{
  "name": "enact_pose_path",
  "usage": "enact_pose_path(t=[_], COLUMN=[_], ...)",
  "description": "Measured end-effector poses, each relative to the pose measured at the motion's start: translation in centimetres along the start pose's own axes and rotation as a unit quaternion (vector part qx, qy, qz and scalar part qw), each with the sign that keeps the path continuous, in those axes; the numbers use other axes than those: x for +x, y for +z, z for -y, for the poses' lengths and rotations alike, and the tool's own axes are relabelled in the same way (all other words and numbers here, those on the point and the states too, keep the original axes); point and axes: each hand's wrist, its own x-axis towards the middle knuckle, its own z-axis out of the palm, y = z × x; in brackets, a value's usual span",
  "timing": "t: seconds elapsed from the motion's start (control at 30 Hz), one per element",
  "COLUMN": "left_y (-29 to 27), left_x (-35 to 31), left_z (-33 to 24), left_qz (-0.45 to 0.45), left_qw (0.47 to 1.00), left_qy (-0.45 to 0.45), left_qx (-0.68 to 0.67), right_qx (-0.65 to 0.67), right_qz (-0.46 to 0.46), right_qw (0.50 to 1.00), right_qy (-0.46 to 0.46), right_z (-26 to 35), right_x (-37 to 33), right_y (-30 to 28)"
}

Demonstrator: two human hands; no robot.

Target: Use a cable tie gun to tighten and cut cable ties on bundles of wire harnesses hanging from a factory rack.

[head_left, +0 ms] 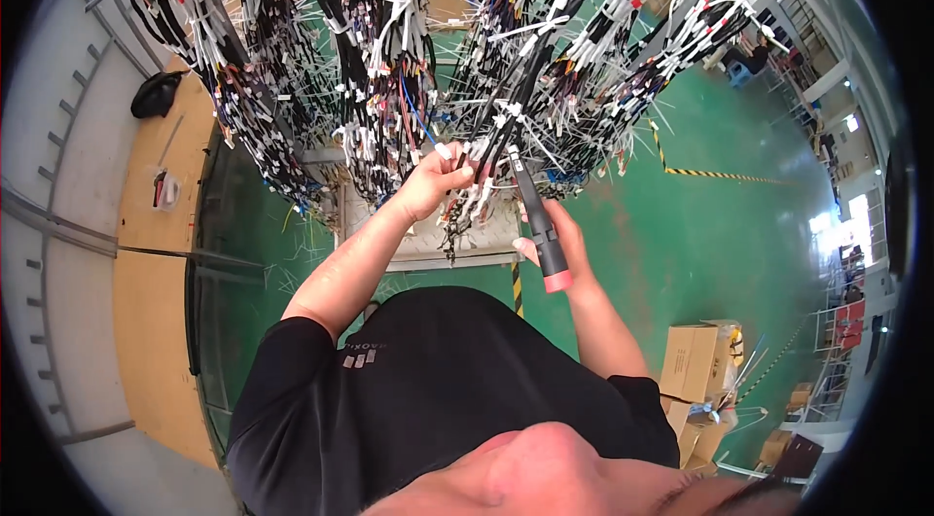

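My left hand (434, 187) is closed on part of a wire harness (484, 164), its thumb and fingers pinching the black and white wires. My right hand (569, 244) is wrapped round a slim black hand tool (541, 227) with a red butt end. The tool's narrow metal-tipped nose points up and away from me, touching or very close to the same bundle just right of my left hand. White cable ties circle the bundle higher up. Loose wire ends with small connectors (450, 242) dangle below my left fingers. The exact contact at the tool's tip is too small to tell.
Several thick harness bundles (384, 78) hang ahead from a rack, with cable-tie tails sticking out. A wooden bench (156, 312) runs along the left, bearing a black bag (156, 95). Cardboard boxes (693, 360) stand at lower right on the green floor, near yellow-black tape (715, 176).
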Motion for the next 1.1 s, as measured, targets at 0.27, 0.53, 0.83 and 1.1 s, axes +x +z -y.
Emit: enact_pose_path(t=[0.27,0.53,0.83,1.1], left_y=[-1.0,0.2,1.6,2.5], left_x=[-1.8,-3.5,-2.7,-3.2], left_z=[-4.4,-7.5,-4.9,-6.2], left_qz=[0.156,0.155,-0.106,0.026], left_qw=[0.984,0.987,0.987,0.995], left_qy=[-0.038,-0.029,-0.029,-0.089], left_qx=[-0.075,-0.028,0.118,0.034], right_qx=[0.145,0.407,0.412,0.449], right_qz=[0.117,0.165,0.09,0.12], right_qw=[0.98,0.894,0.904,0.883], right_qy=[-0.071,-0.085,-0.071,-0.067], right_z=[-1.7,-4.7,-5.6,-7.6], right_x=[2.2,4.0,1.7,3.0], right_y=[-0.6,1.5,0.6,2.9])
